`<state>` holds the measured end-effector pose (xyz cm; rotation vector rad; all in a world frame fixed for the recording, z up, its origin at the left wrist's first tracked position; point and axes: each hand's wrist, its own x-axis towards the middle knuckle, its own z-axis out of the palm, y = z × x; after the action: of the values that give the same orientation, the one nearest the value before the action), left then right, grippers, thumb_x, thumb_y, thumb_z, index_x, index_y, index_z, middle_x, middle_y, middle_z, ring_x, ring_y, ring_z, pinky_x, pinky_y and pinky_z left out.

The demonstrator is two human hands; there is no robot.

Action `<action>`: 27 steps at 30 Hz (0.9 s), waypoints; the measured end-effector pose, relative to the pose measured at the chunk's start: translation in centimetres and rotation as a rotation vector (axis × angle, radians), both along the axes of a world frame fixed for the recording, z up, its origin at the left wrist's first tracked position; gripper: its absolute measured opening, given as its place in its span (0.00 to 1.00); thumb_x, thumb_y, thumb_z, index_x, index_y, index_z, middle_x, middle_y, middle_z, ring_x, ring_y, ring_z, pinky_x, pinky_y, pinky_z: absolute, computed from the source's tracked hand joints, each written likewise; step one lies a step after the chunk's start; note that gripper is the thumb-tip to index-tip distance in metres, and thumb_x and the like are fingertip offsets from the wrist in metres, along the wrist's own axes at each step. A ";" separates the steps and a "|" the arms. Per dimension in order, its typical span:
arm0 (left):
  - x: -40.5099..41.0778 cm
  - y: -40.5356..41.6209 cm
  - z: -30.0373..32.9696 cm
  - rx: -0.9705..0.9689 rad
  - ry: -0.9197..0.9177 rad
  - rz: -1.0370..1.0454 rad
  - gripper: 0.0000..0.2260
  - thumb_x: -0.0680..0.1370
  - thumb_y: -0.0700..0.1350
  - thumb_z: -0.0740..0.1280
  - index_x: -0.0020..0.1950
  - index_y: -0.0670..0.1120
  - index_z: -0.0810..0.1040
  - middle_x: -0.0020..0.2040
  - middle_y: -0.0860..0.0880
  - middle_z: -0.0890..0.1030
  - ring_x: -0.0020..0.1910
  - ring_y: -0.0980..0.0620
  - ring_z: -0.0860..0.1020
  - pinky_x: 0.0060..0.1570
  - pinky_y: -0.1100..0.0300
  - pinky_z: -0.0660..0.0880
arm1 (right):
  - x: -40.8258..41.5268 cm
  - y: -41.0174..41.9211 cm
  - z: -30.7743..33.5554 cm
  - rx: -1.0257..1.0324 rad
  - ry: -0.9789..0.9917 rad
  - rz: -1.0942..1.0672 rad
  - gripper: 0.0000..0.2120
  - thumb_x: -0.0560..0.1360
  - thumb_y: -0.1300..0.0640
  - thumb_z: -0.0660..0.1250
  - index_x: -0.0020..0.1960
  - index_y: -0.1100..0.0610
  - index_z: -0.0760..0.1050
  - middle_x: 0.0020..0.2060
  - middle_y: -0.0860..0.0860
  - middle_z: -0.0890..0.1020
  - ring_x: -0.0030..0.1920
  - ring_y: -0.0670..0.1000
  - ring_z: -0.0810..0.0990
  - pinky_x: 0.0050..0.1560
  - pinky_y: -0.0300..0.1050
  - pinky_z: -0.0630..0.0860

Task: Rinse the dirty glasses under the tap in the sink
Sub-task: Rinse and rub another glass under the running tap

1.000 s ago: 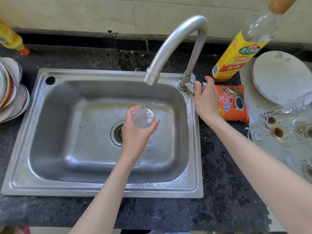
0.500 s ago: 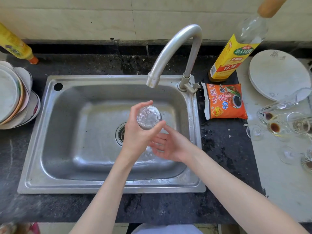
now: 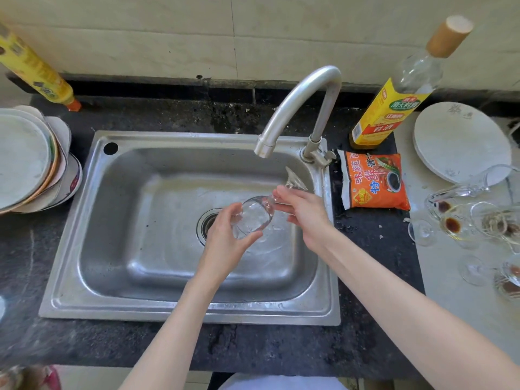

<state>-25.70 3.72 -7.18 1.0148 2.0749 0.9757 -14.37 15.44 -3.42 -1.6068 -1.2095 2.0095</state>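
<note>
A clear stemmed glass (image 3: 254,215) lies tilted on its side over the steel sink (image 3: 84,249), bowl toward me, foot pointing back right. My left hand (image 3: 225,237) cups the bowl from below. My right hand (image 3: 305,212) grips the stem near the foot. The curved tap (image 3: 295,105) stands above and behind the glass; no water stream shows at its spout. Several dirty stemmed glasses (image 3: 461,220) with brown residue stand and lie on the white counter at the right.
A stack of plates (image 3: 31,161) sits left of the sink. A yellow bottle (image 3: 36,71) leans at the back left. A tall yellow-labelled bottle (image 3: 388,108), an orange sauce packet (image 3: 372,181) and a white plate (image 3: 461,142) lie right of the tap.
My right hand left the tap handle, came down to the glass and took its stem. The glass went from upright to tilted on its side in both hands.
</note>
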 end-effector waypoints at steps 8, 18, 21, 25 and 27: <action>0.7 -1.5 -0.2 -0.129 0.082 -0.076 0.31 0.70 0.49 0.74 0.69 0.44 0.65 0.62 0.49 0.73 0.62 0.51 0.69 0.58 0.64 0.63 | -0.1 -2.0 0.4 0.349 -0.130 0.196 0.12 0.69 0.51 0.74 0.29 0.52 0.80 0.22 0.43 0.75 0.26 0.42 0.68 0.34 0.44 0.66; 0.6 -2.3 0.4 -0.284 0.159 -0.307 0.29 0.75 0.47 0.69 0.72 0.41 0.62 0.69 0.44 0.69 0.69 0.47 0.66 0.67 0.53 0.64 | 1.6 -3.2 2.0 0.538 -0.252 0.335 0.09 0.74 0.53 0.69 0.38 0.53 0.84 0.27 0.42 0.79 0.30 0.38 0.74 0.39 0.38 0.65; 0.3 -3.1 1.2 -0.331 0.235 -0.349 0.24 0.78 0.47 0.65 0.71 0.43 0.64 0.69 0.45 0.69 0.68 0.47 0.67 0.67 0.53 0.64 | 2.5 -3.4 2.6 0.627 -0.282 0.360 0.12 0.74 0.52 0.68 0.48 0.59 0.83 0.44 0.53 0.85 0.44 0.50 0.80 0.44 0.44 0.71; 0.3 -3.0 4.7 -0.162 0.395 -0.355 0.17 0.78 0.43 0.63 0.67 0.43 0.71 0.61 0.46 0.76 0.61 0.45 0.73 0.59 0.52 0.70 | 3.9 -3.7 5.7 0.768 -0.245 0.373 0.14 0.75 0.55 0.67 0.31 0.52 0.76 0.29 0.49 0.78 0.31 0.46 0.71 0.33 0.40 0.64; 0.6 -2.6 7.3 -0.054 0.473 -0.352 0.16 0.78 0.42 0.63 0.65 0.42 0.73 0.60 0.45 0.78 0.59 0.44 0.75 0.57 0.52 0.71 | 4.7 -4.3 7.5 0.839 -0.208 0.325 0.16 0.75 0.55 0.68 0.30 0.59 0.73 0.26 0.53 0.74 0.29 0.51 0.69 0.33 0.46 0.65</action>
<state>-25.10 1.09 0.08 1.6363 2.1581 0.5313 -9.72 11.15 4.06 -1.2369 -2.1220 1.1764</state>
